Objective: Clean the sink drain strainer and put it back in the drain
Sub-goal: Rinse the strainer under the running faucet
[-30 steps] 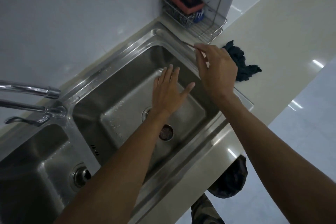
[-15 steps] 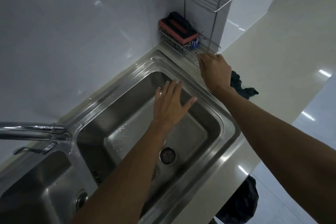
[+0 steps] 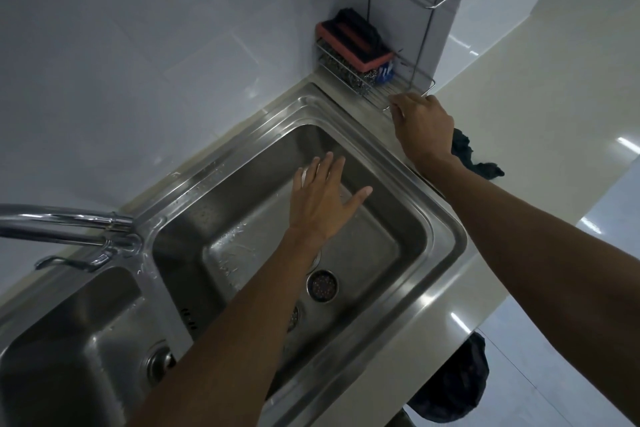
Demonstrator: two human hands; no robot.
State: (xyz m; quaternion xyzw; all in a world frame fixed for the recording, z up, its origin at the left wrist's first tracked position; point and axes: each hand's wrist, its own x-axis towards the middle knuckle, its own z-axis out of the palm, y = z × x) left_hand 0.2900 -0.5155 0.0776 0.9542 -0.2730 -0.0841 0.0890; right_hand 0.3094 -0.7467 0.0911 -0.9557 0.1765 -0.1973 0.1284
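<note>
1. While the person stands at a double stainless sink (image 3: 446, 236), both arms reach out over the right-hand basin.
2. Left hand (image 3: 323, 199): held flat above the basin, palm down, fingers spread and thumb out to the side; it grips nothing.
3. Right hand (image 3: 424, 123): at the front edge of a wire rack (image 3: 412, 88) in the corner of the counter (image 3: 540, 87); fingers curled downward at the rack's rim. Whether they pinch anything cannot be told, as the fingertips are hidden.
4. Drain strainer (image 3: 322, 285): lies on the basin floor, just right of the left forearm; it is a small round metal cup with dark specks inside. The drain opening (image 3: 294, 317) sits beside it, partly hidden by the forearm.
5. Rack contents: a sponge (image 3: 353, 42) with an orange band, resting on steel wool.
6. A dark cloth (image 3: 467, 156) lies on the counter behind the right wrist.
7. Faucet (image 3: 65, 222): spout extends off the left of the view.
</note>
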